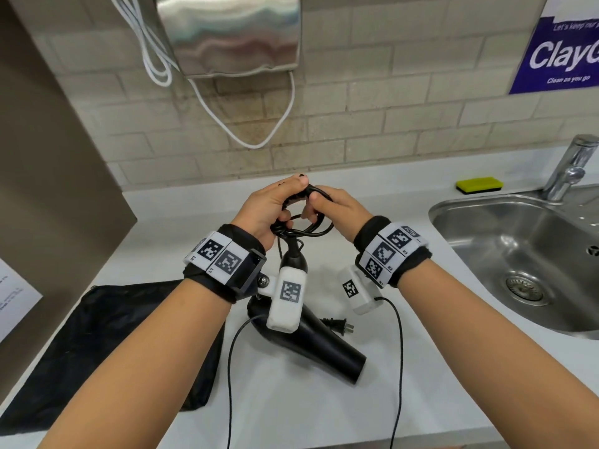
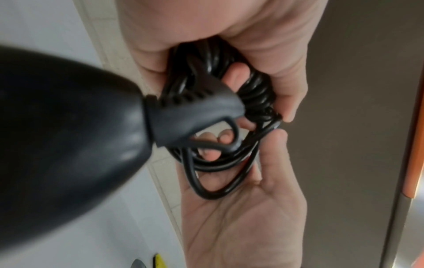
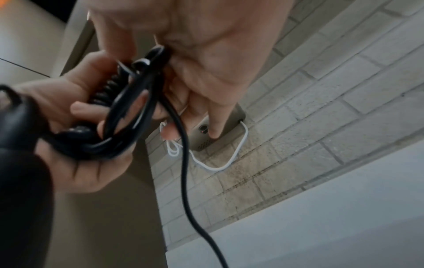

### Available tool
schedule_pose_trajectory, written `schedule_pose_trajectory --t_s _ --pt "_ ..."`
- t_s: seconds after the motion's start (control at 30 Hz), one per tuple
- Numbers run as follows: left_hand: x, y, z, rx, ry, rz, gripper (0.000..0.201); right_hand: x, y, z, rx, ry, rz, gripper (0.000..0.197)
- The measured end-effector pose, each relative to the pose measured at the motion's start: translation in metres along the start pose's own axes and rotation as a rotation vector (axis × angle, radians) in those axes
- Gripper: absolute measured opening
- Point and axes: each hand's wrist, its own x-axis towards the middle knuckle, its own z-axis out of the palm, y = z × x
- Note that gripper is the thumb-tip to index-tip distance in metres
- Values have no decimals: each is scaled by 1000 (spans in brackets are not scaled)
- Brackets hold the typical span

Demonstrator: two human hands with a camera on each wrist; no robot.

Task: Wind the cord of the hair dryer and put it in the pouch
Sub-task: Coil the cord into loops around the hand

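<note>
Above the white counter [image 1: 405, 367] my left hand [image 1: 272, 205] grips a black coil of cord [image 1: 304, 230], fingers curled round it [image 2: 241, 72]. My right hand [image 1: 334, 205] pinches a strand of the cord [image 3: 183, 163] at the coil's top between thumb and fingers [image 3: 174, 59]; that strand hangs down. The black hair dryer [image 1: 324, 345] lies below the hands, handle towards them, its strain relief [image 2: 195, 116] at the coil. Its plug [image 1: 337, 325] lies beside the dryer. The black pouch [image 1: 123, 345] lies flat at the left.
A steel sink [image 1: 518, 254] with a tap [image 1: 570, 166] is at the right, with a yellow sponge [image 1: 479, 184] behind it. A steel wall unit [image 1: 233, 34] with a white cable [image 1: 259, 137] hangs on the brick wall. Thin black wrist-camera leads [image 1: 400, 367] trail over the counter.
</note>
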Motion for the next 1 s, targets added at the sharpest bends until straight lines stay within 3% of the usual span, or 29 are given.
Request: schedule_pose_trajectory --t_s 0.1,0.17,0.37,0.53,0.67,0.8,1.0 --pt "3 0 -2 -48 -8 -12 9 3 1 -2 151 27 64 36" --pt "5 0 -7 -57 -25 -20 12 4 0 -6 190 24 106 28" --pt "8 3 -18 5 -159 8 13 4 -8 -19 -173 -59 138 25" --pt "8 12 -26 56 -196 46 16 8 -16 -23 -194 -72 134 32" --pt "6 11 -24 107 -117 85 11 12 -15 -21 -263 -129 201 28" --pt "6 10 -18 146 -6 85 9 12 -10 -13 -187 -138 204 28" --pt "4 12 -15 225 22 152 7 10 -18 -12 -360 -6 146 20"
